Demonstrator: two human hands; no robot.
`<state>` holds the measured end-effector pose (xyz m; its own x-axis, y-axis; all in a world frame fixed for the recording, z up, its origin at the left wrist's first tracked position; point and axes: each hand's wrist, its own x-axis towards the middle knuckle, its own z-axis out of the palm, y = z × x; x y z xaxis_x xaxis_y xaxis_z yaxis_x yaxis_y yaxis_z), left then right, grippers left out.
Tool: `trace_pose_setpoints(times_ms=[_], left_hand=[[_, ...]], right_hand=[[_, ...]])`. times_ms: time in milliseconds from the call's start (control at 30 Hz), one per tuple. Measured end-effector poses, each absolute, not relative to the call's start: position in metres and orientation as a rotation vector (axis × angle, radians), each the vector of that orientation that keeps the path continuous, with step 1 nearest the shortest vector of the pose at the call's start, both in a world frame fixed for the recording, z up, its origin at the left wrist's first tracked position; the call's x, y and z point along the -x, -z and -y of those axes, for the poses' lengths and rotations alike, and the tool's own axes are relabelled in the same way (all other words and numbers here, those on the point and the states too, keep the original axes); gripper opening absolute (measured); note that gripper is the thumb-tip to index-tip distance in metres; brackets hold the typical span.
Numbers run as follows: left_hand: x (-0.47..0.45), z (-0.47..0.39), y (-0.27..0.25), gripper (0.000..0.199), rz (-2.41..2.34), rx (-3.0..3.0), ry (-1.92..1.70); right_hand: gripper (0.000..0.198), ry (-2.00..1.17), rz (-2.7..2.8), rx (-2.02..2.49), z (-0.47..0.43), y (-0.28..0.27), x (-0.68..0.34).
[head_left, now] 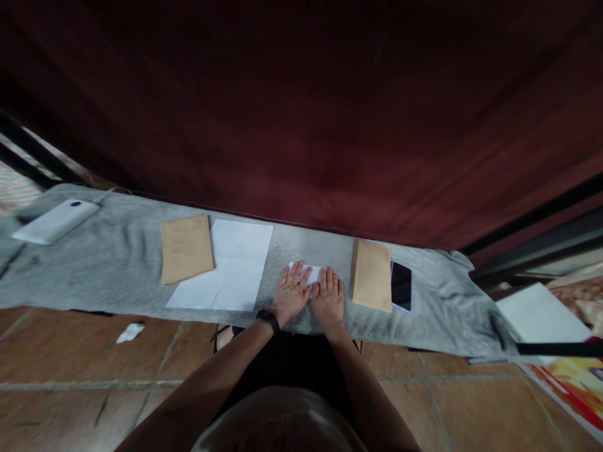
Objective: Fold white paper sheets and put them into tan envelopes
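Note:
A small folded piece of white paper (311, 274) lies on the grey cloth, mostly covered by my hands. My left hand (291, 294) rests flat on its left part, fingers spread, with a dark band at the wrist. On its right part lies my right hand (328, 297), palm down, fingers stretched forward. The two thumbs meet near the middle of the paper. Left of my hands are white sheets (238, 263) with crease lines. A brown envelope (186, 249) overlaps their left edge. Right of my hands sits a stack of brown envelopes (372, 276).
A phone (401, 287) with a dark screen lies beside the right envelopes. At the far left is a white device (59, 221) with a cable. The grey cloth (127, 251) covers a narrow surface against a dark red curtain (301, 125). Crumpled paper (130, 333) lies on the tiles.

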<state>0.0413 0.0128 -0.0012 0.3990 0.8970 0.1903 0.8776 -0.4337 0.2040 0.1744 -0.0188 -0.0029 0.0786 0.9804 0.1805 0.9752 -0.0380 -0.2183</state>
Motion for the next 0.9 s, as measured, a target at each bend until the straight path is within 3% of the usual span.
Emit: trace_pose_setpoints(times_ms=[300,900], left_hand=[[-0.038,-0.009,-0.002,0.057,-1.597,-2.624,-0.287],[-0.002,0.012,0.008,0.065,-1.509,-2.695,-0.481]], right_hand=[[0.055,0.061,1.974,2.103,0.018,0.008,-0.176],[0.054,0.138,1.926,2.000,0.017,0.015,-0.177]])
